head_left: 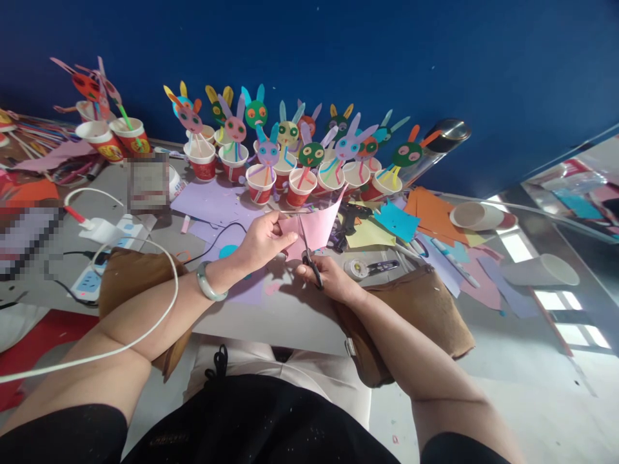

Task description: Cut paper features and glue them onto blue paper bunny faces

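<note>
My left hand [268,241] pinches the left side of a pink sheet of paper [320,227], thumb on top. In my right hand [331,278] is a pair of scissors [313,265] with black handles, its blades pointing up and away from me against the paper. Whether the blades are apart is hard to make out. Behind the paper stand several red and white paper cups [302,188] with paper rabbit heads [311,154] rising from them. Small pink scraps [272,287] lie under my hands.
Lilac paper [213,201] lies left of the pink sheet. Blue [397,221] and orange paper [430,216], plus a marker [454,261], lie to the right. A white cable [175,283] crosses over my left arm from a power strip [89,280]. Brown cushions [420,316] lie beneath both forearms.
</note>
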`<state>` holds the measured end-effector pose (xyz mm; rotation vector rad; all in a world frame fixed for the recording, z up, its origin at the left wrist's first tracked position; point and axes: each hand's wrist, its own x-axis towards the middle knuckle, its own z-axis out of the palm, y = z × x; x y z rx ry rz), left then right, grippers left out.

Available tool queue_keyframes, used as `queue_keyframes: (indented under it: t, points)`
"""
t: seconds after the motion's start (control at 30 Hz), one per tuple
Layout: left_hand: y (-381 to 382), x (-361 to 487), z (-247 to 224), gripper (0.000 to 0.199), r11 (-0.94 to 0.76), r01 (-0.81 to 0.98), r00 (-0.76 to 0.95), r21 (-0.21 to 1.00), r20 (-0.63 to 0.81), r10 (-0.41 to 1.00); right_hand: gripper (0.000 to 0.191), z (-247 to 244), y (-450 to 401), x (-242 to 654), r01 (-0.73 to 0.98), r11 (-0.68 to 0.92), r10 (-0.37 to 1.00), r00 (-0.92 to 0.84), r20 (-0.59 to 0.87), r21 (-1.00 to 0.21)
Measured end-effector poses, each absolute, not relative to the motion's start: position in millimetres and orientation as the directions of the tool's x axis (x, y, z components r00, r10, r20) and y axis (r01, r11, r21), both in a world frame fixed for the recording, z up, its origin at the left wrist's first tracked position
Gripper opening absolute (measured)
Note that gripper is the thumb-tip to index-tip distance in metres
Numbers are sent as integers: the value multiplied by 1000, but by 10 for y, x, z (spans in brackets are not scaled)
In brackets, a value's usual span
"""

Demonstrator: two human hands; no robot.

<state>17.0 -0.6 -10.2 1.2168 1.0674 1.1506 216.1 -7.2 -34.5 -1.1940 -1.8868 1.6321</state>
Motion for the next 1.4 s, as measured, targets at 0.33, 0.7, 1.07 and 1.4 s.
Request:
queue_keyframes:
  t: [0.33,0.7,1.07,1.4]
  points:
    - [-12,166,-91,22,-31,7,111,999,30,993,70,-356,-82,2144,330,5,790,-581,-199,-944]
    - [-18,154,-88,25,37,-45,148,998,-30,988,71,-348,-84,2119,343,-49,805,-543,-240,-938]
    - [57,161,-208,20,-43,-18,128,999,45,991,71,-406,-50,2131,373,-54,833,-494,-247,-926]
    - [99,157,-114,18,68,-75,49,995,-64,997,51,42,440,2825,470,128,978,88,190,-874]
